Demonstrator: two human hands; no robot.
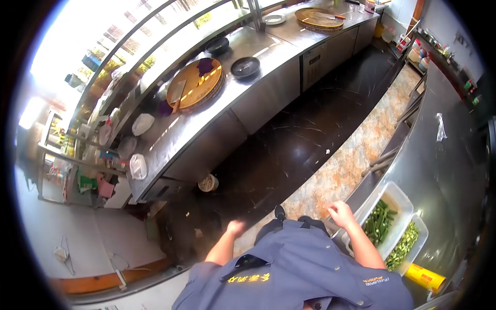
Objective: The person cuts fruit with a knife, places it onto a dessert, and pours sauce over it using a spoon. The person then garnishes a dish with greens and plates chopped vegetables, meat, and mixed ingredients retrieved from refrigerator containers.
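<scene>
My left hand (236, 228) hangs over the dark floor to the left of my body, touching nothing; its fingers are blurred. My right hand (339, 213) is loosely curled, with nothing visible in it, beside the edge of the right steel counter (444, 150). Nearest to it is a clear plastic tub (400, 199) holding cut green vegetable sticks (381, 222). Next to that, a second tub (422, 230) contains chopped green pieces (404, 245). A yellow roll (425, 278) lies by my right elbow.
Along the left steel counter (279, 57) are a round chopping board (199, 85) with a cleaver (178, 95), dark pans (245, 67), white bags (138, 166) and a farther board (320, 18). A white bucket (208, 183) stands on the dark floor (294, 139).
</scene>
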